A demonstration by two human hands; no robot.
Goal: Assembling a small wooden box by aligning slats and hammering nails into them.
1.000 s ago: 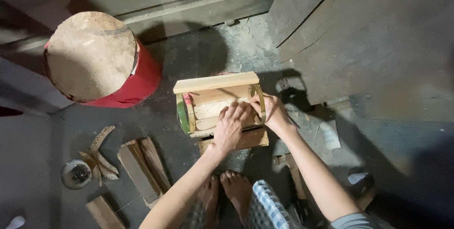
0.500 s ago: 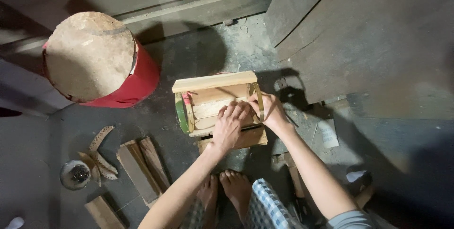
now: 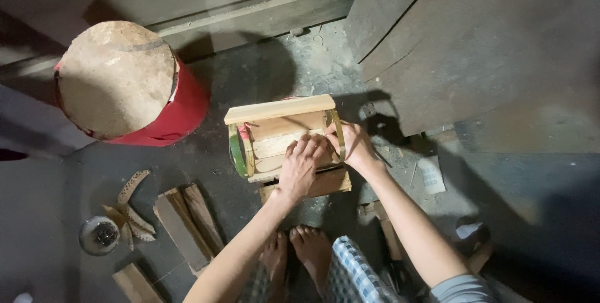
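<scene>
One wooden frame (image 3: 284, 143), left hand (image 3: 302, 165) fingers curled on it, right hand (image 3: 355, 143) fingers gripping its strap, one red drum (image 3: 169, 112)

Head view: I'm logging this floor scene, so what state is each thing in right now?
Wooden frame: lying on the floor, under both hands.
Left hand: pressed flat on the frame's slats.
Right hand: gripping the frame's right end.
Green ring: upright at the frame's left end.
Red drum: upright, top covered by a round board.
Wood offcuts: lying loose on the floor.
Small bowl: upright; contents unclear.
</scene>
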